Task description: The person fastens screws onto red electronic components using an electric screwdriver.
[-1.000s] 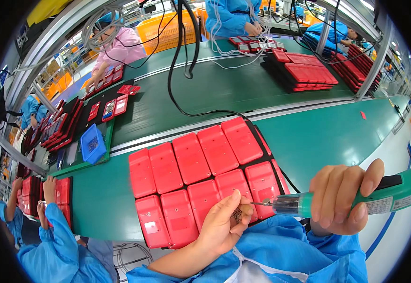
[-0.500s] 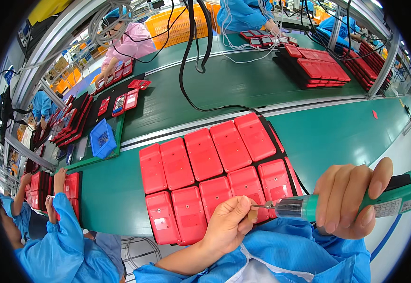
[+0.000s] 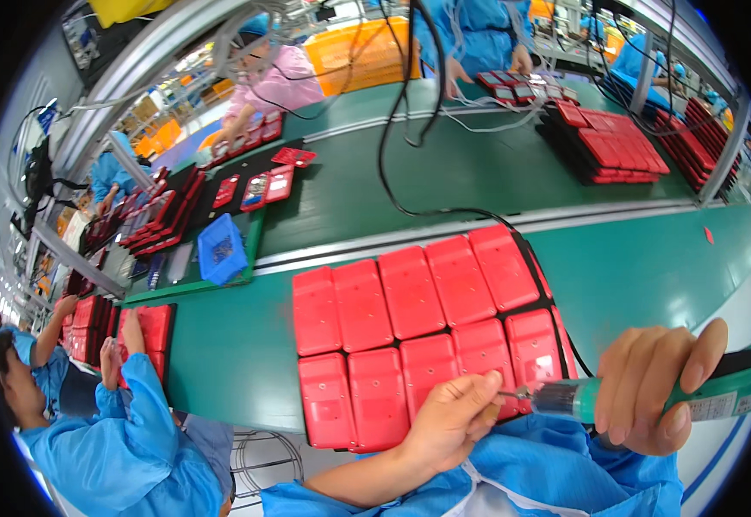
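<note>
My right hand (image 3: 655, 388) wraps round a green electric screwdriver (image 3: 586, 399), which lies nearly level with its bit pointing left. At the tip of the bit, the thumb and fingers of my left hand (image 3: 453, 422) are pinched together. Whatever sits between those fingertips is too small or hidden to make out. Both hands are above the near edge of a black tray (image 3: 502, 317) that holds two rows of red plastic housings (image 3: 411, 293). The housings lie with their backs up, and small screw holes show in them. My left hand partly covers the near row.
A blue bin (image 3: 222, 250) of small parts stands beyond the tray on the left. A black cable (image 3: 384, 164) hangs over the green bench (image 3: 634, 267). Stacked red housings (image 3: 621, 146) lie at the far right. Co-workers in blue (image 3: 134, 448) and pink (image 3: 289, 82) handle red parts nearby.
The whole view has shifted, so the bench and tray appear farther right and slightly lower. My hands keep the same hold, with the screwdriver bit still at my left fingertips.
</note>
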`<state>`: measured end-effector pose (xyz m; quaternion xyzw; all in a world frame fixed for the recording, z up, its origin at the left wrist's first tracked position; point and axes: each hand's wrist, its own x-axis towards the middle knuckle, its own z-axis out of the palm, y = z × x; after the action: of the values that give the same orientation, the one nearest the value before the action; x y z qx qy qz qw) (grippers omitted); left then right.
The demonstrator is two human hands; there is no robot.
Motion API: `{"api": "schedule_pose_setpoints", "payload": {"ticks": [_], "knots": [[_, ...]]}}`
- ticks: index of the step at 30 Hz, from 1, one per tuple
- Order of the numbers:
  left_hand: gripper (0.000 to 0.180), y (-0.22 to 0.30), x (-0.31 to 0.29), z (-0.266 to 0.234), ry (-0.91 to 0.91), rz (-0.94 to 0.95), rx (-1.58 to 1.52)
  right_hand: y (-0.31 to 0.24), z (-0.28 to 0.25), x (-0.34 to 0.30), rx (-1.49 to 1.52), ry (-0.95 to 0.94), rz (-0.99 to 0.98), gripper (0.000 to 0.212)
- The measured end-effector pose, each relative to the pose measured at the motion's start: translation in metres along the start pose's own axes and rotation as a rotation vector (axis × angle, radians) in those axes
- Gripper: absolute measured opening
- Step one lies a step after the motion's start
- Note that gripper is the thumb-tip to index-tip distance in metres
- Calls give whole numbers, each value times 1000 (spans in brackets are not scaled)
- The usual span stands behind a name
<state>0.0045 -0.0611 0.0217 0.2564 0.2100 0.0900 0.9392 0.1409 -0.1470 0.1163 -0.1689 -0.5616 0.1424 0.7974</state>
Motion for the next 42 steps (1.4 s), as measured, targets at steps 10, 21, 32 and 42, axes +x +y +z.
{"api": "schedule_pose_setpoints", "payload": {"ticks": [10,21,32,42], "knots": [[38,-14,-17,-7,-227,-85,-12,0,-9,4,24,-153,1,24],[33,-32,-25,-29,-98,-354,-160,18,-10,-13,-219,-247,219,26],[33,-42,-22,-37,-67,-370,-180,27,-15,-16,-195,-308,260,25],[33,-37,-22,-38,-182,-400,-99,31,-16,-12,-232,-391,303,26]]}}
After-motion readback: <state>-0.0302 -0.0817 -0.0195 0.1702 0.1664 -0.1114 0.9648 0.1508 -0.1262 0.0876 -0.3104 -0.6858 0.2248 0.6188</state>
